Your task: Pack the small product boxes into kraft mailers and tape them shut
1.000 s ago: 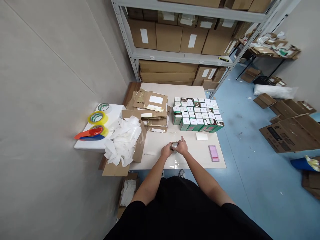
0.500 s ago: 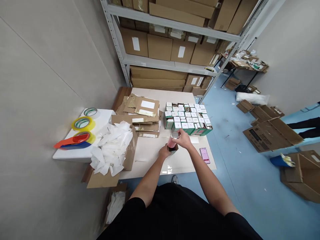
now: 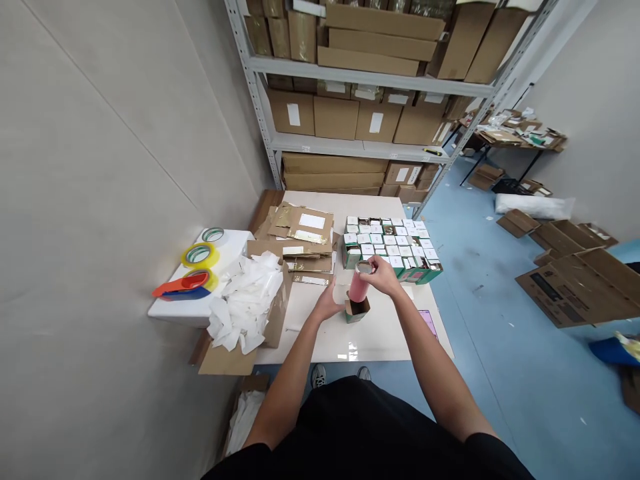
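Left to right: tape rolls, well to the left of the left hand, on a white surface; a cardboard box, open, left of that hand and heaped with crumpled white paper; flattened cardboard, stacked beyond the same hand. Left hand, one: spread, thumb parted from fingers, just beside a small box on its right (whether the thumb touches the cardboard cannot be told). Said box: green-sided, upright, open-topped, brown within. Pink can, one, silver-topped: right of the left hand, slightly tilted, its lower end at the small box's mouth; how far it sits inside is unclear. Right hand, one: fingers pinching the can near its top, the can's body hanging below them. Beyond the right hand: a block of green cartons, white-topped, several showing dark openings, contents too small to identify. Phone, one, pink-screened, right of the right hand, partly behind the forearm.
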Tool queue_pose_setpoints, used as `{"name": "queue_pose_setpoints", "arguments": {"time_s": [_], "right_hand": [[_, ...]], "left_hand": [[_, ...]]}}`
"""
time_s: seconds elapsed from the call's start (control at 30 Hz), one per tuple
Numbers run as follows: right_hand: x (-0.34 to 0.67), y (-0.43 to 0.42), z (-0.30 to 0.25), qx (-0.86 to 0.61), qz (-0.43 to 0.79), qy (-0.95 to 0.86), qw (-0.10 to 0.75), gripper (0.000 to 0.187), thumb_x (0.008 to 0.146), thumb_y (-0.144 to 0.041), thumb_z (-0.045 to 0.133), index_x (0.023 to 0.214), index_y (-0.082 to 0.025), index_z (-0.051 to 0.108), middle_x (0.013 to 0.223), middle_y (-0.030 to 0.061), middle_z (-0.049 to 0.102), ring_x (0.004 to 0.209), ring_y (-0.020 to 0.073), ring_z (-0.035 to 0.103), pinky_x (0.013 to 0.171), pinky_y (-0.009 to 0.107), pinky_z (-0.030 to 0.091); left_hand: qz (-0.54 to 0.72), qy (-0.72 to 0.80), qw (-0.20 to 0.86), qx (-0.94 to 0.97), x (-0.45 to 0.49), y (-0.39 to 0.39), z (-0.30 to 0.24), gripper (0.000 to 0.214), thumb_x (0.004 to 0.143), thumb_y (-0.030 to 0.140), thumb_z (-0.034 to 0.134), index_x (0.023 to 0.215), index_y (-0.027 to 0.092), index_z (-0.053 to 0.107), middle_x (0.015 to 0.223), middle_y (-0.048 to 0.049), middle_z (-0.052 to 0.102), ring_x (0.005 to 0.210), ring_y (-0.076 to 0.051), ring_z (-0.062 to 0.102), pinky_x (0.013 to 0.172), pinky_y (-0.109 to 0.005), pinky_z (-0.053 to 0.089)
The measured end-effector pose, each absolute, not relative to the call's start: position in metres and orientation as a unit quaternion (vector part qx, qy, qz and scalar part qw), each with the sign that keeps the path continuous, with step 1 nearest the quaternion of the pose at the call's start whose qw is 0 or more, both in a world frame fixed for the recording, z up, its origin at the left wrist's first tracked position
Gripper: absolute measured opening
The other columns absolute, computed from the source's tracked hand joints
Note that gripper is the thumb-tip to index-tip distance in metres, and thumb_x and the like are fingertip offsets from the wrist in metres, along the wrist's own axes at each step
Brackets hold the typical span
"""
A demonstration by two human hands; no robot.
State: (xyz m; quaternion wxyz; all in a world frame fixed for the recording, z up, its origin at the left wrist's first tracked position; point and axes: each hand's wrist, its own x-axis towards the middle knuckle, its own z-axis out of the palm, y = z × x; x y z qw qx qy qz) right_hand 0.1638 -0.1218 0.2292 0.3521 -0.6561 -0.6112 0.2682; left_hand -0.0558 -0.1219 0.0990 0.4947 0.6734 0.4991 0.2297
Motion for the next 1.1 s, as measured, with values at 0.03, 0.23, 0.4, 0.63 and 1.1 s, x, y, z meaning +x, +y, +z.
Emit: {"name": "queue_pose_setpoints", "arguments": {"time_s": [0.03, 0.23, 0.4, 0.63, 1.1], "right_hand": [[0.163, -0.121, 0.233, -0.654, 0.268, -0.613, 0.354, 0.033, 0.066, -0.046, 0.071, 0.084, -0.025, 0.053, 0.075, -0.0043, 0.058, 0.066, 0.0164, 0.052, 0.060, 0.027, 0.040], [0.153, -0.116, 0.242, -0.644, 0.270, -0.605, 0.381, 0.038, 0.069, -0.055, 0.075, 0.082, -0.024, 0.055, 0.071, -0.0038, 0.058, 0.065, 0.0164, 0.052, 0.059, 0.027, 0.041], [0.157, -0.121, 0.237, -0.576, 0.393, -0.545, 0.465, 0.048, 0.074, -0.060, 0.077, 0.099, -0.022, 0.064, 0.084, 0.0021, 0.069, 0.078, 0.0200, 0.063, 0.068, 0.031, 0.051], [0.172, -0.157, 0.216, -0.429, 0.628, -0.477, 0.441, 0.084, 0.073, -0.045, 0.082, 0.149, -0.032, 0.047, 0.119, 0.0055, 0.073, 0.111, 0.0274, 0.069, 0.096, 0.044, 0.055], [0.158, -0.173, 0.189, -0.385, 0.629, -0.441, 0.511, 0.113, 0.066, -0.040, 0.090, 0.160, -0.036, 0.027, 0.125, 0.0066, 0.070, 0.116, 0.0276, 0.068, 0.100, 0.045, 0.055]], "left_hand": [[0.281, 0.481, 0.507, 0.658, -0.058, -0.119, 0.118, 0.114, 0.074, 0.040, 0.086, 0.165, 0.032, 0.018, 0.160, -0.0166, 0.043, 0.144, -0.034, 0.046, 0.110, -0.045, 0.045], [0.414, 0.393, 0.473, 0.671, -0.026, -0.112, 0.211, 0.104, 0.066, 0.038, 0.093, 0.156, 0.030, 0.043, 0.141, -0.0112, 0.059, 0.125, -0.030, 0.060, 0.102, -0.039, 0.051], [0.447, 0.404, 0.478, 0.639, -0.011, -0.104, 0.226, 0.107, 0.064, 0.038, 0.093, 0.158, 0.026, 0.042, 0.123, -0.0092, 0.067, 0.105, -0.025, 0.068, 0.090, -0.035, 0.056], [0.495, 0.334, 0.576, 0.558, -0.017, -0.081, 0.225, 0.108, 0.070, 0.046, 0.090, 0.160, 0.022, 0.034, 0.135, -0.0141, 0.066, 0.118, -0.028, 0.066, 0.100, -0.041, 0.055], [0.477, 0.361, 0.614, 0.514, -0.009, -0.085, 0.221, 0.101, 0.068, 0.038, 0.093, 0.155, 0.022, 0.043, 0.127, -0.0122, 0.070, 0.109, -0.025, 0.069, 0.096, -0.039, 0.057]]}}
